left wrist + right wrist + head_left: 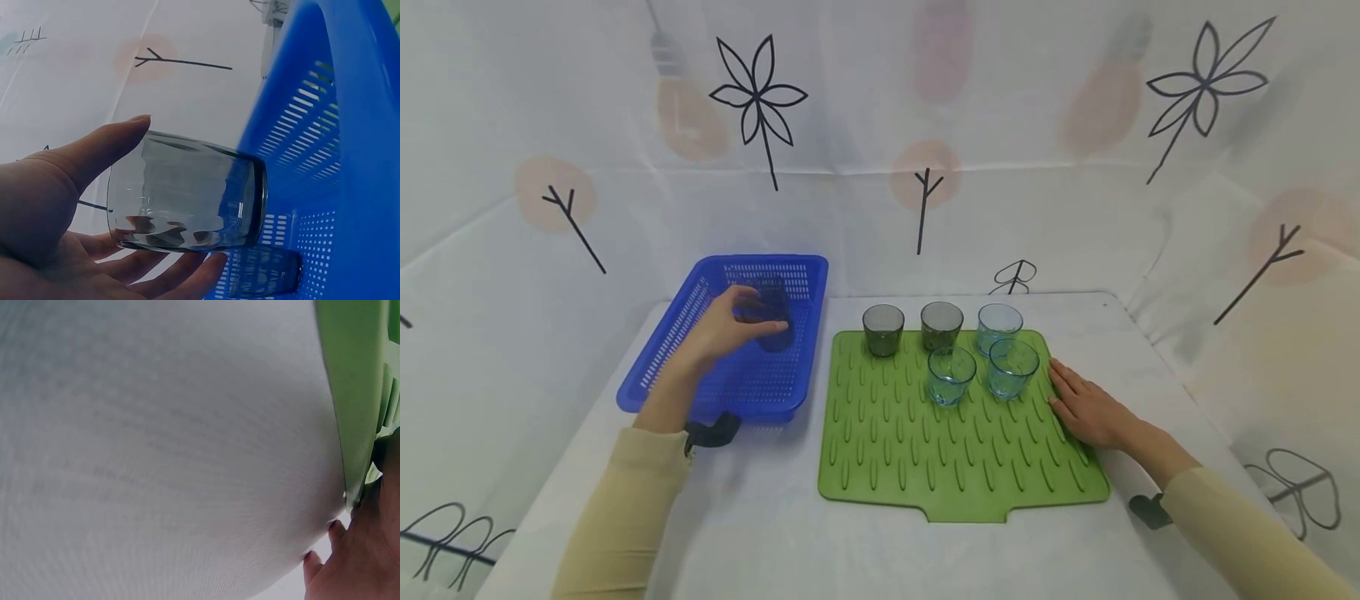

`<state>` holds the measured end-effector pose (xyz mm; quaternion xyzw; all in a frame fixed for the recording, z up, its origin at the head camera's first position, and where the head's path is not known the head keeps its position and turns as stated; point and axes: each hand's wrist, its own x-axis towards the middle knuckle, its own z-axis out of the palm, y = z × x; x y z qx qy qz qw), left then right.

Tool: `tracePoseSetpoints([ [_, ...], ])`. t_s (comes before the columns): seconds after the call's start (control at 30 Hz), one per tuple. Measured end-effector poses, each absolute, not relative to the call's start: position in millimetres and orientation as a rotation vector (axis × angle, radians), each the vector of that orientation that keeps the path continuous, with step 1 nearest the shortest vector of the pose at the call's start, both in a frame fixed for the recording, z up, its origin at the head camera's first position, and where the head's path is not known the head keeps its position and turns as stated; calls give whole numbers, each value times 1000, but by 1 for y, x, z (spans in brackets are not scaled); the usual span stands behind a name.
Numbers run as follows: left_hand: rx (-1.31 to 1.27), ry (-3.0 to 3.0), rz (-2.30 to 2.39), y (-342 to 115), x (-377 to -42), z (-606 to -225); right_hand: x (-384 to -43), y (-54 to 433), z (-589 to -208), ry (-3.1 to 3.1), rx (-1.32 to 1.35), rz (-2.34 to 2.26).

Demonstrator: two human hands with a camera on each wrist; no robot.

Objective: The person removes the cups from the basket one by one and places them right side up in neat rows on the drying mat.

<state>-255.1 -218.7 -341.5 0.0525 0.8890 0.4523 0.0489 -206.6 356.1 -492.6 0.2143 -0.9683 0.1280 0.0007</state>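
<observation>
My left hand (722,325) grips a smoky grey glass (187,194) over the blue plastic basket (811,358), thumb on one side and fingers on the other. Lower in the basket another glass (265,272) shows in the left wrist view, tinted blue through the basket's light. On the right, my right hand (1090,412) rests flat along the right edge of the green drying mat (895,458). Its fingertips lie close to the nearest light blue glass (1013,368).
Two grey glasses, the left one (883,331) and the middle one (942,326), stand at the mat's back. Beside them are a back blue glass (999,327) and a front blue glass (952,377). White cloth (865,233) hangs behind the white table (775,533).
</observation>
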Motion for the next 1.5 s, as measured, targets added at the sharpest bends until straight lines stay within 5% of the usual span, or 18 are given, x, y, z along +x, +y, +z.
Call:
tracePoseSetpoints([
  [1.5,427,2609,1406,-123,-213,-364,-207,356,-490,-3060,661,417],
])
